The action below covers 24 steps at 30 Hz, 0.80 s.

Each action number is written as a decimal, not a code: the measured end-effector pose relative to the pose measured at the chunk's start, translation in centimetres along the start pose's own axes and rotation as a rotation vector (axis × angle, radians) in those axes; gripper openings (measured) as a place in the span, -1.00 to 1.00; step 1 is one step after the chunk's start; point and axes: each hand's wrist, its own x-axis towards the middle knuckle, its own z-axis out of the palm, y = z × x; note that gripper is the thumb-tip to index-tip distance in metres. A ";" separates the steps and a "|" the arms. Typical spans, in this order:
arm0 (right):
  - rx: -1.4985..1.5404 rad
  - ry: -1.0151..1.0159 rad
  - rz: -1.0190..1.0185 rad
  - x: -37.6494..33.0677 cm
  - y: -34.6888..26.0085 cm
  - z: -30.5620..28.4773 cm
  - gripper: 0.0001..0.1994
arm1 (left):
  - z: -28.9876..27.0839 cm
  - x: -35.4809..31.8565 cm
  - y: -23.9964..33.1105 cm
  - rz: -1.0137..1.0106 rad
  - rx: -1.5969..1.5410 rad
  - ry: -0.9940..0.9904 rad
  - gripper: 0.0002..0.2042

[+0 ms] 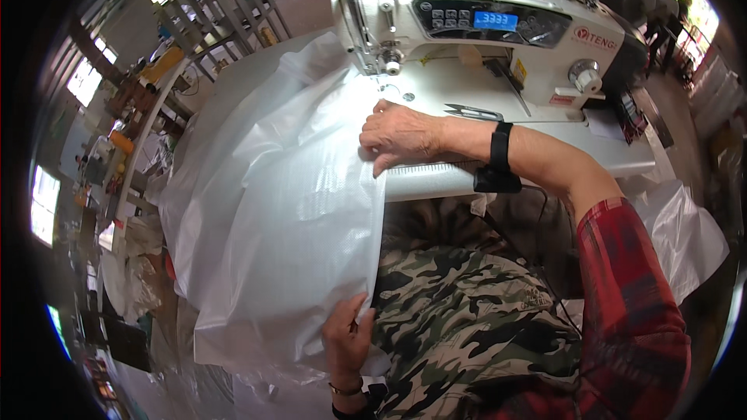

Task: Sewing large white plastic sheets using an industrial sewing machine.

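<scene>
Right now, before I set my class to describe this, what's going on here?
A person is at a white sewing machine with a large, shiny white sheet spread to the left of and in front of the needle area. The right hand is on the sheet's edge just in front of the needle; the left hand is at the same edge, lower down, by the lap. Small snips lie beyond the right forearm. Whether the needle is running can't be told.

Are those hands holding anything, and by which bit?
The right hand holds the white sheet by its right edge, near the sewing machine. The left hand is lower on that edge; I can't tell if it grips.
</scene>
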 end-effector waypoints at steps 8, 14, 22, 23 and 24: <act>-0.138 0.184 0.069 -0.3 1.6 0.7 -0.55 | 2.6 2.7 1.8 0.317 -0.009 -0.048 -0.86; -0.287 0.257 0.386 -2.2 -1.0 2.2 -0.52 | 3.5 3.9 2.1 0.405 0.094 -0.177 -0.93; -0.065 0.093 0.585 -2.4 -1.5 1.1 -0.41 | 3.1 7.6 1.3 0.502 0.300 -0.169 -0.90; -0.066 0.094 0.585 -2.7 -1.1 1.5 -0.41 | 3.1 8.5 1.4 0.512 0.312 -0.167 -0.87; -0.084 0.153 0.537 -2.9 -0.9 1.8 -0.35 | 3.1 9.3 1.7 0.511 0.315 -0.166 -0.87</act>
